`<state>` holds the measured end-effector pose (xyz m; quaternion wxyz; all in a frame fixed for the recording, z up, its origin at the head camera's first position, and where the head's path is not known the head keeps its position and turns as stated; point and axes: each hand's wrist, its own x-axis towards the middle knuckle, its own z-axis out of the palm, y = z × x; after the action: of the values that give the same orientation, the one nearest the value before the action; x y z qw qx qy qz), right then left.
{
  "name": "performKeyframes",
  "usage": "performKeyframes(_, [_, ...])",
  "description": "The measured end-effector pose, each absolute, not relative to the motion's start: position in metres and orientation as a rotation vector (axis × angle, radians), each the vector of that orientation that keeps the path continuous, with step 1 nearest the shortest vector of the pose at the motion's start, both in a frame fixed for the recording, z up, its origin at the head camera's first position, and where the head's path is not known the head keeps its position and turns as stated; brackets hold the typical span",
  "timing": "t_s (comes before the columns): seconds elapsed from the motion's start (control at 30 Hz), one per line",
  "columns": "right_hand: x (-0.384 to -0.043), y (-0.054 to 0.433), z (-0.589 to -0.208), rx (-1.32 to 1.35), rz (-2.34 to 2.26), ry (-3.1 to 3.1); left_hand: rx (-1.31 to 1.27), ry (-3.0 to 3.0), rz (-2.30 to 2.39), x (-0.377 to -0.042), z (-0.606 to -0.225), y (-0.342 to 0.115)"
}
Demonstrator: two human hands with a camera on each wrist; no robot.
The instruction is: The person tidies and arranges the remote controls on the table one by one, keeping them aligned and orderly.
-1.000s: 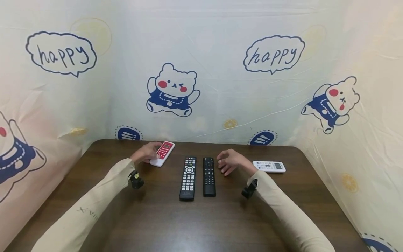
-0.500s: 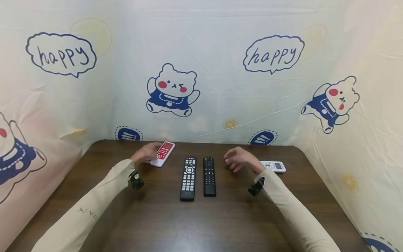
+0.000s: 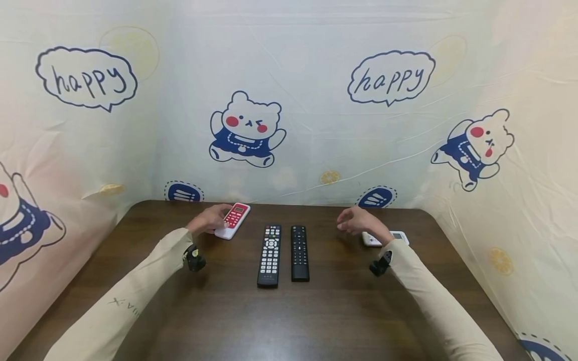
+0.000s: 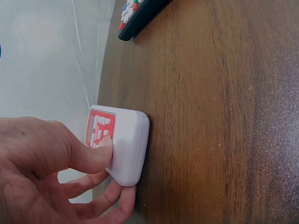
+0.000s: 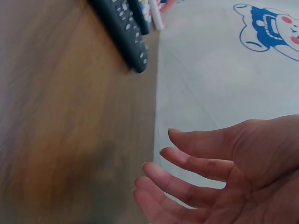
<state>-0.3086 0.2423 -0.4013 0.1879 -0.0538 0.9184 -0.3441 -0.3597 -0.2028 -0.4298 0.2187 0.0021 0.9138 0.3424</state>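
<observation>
A white remote control with a red button panel (image 3: 235, 216) lies at the back left of the table. My left hand (image 3: 209, 219) grips it from its left side; in the left wrist view the thumb (image 4: 96, 156) presses on its face and the other fingers curl round its edge. My right hand (image 3: 359, 221) hovers at the back right, its fingers loosely bent and holding nothing. Partly behind that wrist lies a white remote control (image 3: 400, 235) with a small screen. In the right wrist view the right fingers (image 5: 187, 186) are apart from every object.
Two black remote controls lie side by side mid-table: a longer one with white buttons (image 3: 269, 256) and a slimmer one (image 3: 300, 253). The brown wooden table (image 3: 289, 321) ends at a pale curtain (image 3: 311, 125) printed with bears and speech bubbles.
My right hand has moved to the right, away from the slimmer black remote control, and its forearm now overlaps the white one. My left hand keeps its grip in the same place.
</observation>
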Motion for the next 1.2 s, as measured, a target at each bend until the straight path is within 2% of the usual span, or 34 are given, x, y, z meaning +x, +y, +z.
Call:
performKeyframes(0.27, [-0.303, 0.26, -0.403, -0.253, -0.828, 2.683, 0.009, 2.538, 0.939, -0.355, -0.43, -0.206])
performKeyframes(0.53, [-0.3, 0.279, -0.399, -0.229, -0.755, 2.749, 0.007, 2.544, 0.946, -0.354, -0.432, -0.207])
performKeyframes(0.9, [-0.297, 0.315, -0.405, -0.04, -0.4, 2.787, 0.02, 2.546, 0.962, -0.354, -0.43, -0.206])
performKeyframes(1.2, [-0.281, 0.344, -0.403, 0.245, -0.318, 2.717, 0.016, 2.55, 0.965, -0.355, -0.429, -0.205])
